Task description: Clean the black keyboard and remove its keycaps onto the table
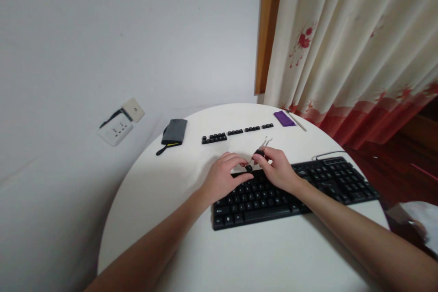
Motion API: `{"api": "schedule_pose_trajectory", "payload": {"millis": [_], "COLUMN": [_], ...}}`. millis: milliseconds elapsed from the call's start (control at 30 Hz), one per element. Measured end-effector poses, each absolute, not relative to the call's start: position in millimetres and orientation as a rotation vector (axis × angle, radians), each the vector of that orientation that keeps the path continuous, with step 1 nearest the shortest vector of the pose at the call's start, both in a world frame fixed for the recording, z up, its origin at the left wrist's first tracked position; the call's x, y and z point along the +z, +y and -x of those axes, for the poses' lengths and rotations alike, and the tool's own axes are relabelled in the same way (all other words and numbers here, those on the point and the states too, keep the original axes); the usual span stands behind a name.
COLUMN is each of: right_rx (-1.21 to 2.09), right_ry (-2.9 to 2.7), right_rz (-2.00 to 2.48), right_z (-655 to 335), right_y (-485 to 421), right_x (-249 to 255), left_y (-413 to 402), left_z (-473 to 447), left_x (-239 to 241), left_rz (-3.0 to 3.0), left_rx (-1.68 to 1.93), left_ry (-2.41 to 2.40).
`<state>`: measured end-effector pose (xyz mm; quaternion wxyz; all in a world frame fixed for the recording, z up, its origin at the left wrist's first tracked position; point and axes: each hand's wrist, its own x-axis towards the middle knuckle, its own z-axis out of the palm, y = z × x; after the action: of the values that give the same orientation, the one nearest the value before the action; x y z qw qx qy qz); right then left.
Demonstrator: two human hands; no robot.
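A black keyboard [267, 214] lies across the white table in front of me. Above its back edge, my left hand [226, 173] has thumb and index finger closed about a small black keycap [249, 169]. My right hand [276, 169] grips the black handle of a wire keycap puller [260, 152]. One end of its wires points up and away; the other reaches down to the keycap between my hands. Whether those wires still clasp the keycap is too small to tell. My right wrist passes over the keyboard and covers some of its keys.
Loose black keycaps [218, 139] stand in a broken row toward the back of the round white table [143, 219]. A grey pouch [174, 131] lies left, a purple cloth [284, 118] and a thin stick [298, 121] back right. The keyboard's cable [328, 153] curls behind it.
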<state>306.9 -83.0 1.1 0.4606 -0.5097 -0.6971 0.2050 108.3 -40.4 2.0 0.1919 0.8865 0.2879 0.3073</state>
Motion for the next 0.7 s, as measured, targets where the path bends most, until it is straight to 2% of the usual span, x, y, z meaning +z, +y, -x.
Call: {"api": "schedule_pose_trajectory", "payload": {"millis": [300,700], "right_rx": [0.399,0.491], "right_ry": [-1.796,-1.701], "right_rz": [1.238,1.366], "right_z": [-305,-296], "right_y": [-88,-90], "right_x": [6,4], "left_y": [-41,-38], "left_z": [-110,-111], "left_x": [0,-5], "left_rz": [-2.497,-2.434], "left_rx": [0.940,0.974], "left_ry": [0.705,0.743]}}
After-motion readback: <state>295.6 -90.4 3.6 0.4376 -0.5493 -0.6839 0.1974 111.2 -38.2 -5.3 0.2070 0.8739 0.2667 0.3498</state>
